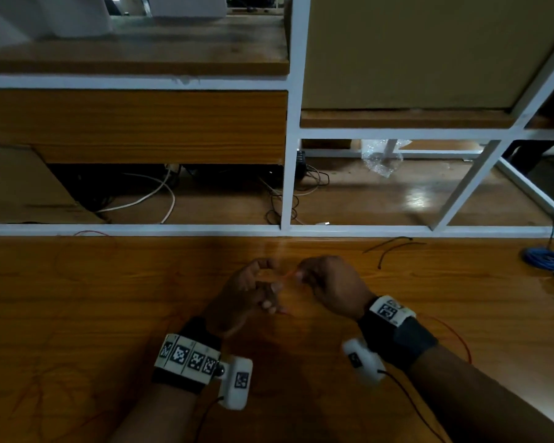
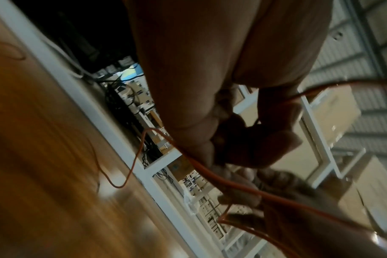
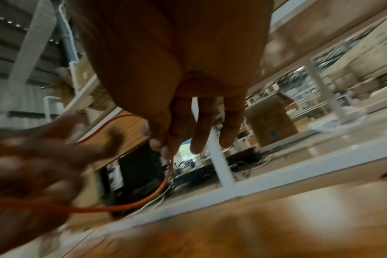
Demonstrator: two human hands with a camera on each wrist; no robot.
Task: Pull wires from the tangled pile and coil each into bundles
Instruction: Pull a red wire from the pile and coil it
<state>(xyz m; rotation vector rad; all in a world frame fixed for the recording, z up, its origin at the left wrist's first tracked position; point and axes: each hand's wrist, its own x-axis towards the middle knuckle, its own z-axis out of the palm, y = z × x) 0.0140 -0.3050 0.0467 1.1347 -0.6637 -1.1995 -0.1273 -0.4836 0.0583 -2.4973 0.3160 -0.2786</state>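
Table (image 1: pixel 109 298): wood-grain top, glossy, throws back light patches. Shelf frame (image 1: pixel 293 155): smooth white-painted bars, look like metal. Shelf boards (image 1: pixel 135 126): wood grain, duller than the table. Orange wire (image 3: pixel 164 185): smooth, plastic-looking sheath. Wrist straps (image 1: pixel 394 340): matt dark cloth. Camera housings (image 1: pixel 237 385): smooth white plastic. Crumpled wrap (image 1: pixel 383 158) on the shelf: clear shiny plastic.

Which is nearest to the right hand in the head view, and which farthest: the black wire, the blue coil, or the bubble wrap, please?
From the right hand:
1. Black wire, loose on the table just beyond and right of the hand.
2. Bubble wrap, on the shelf behind the white frame.
3. Blue coil, at the table's far right edge.
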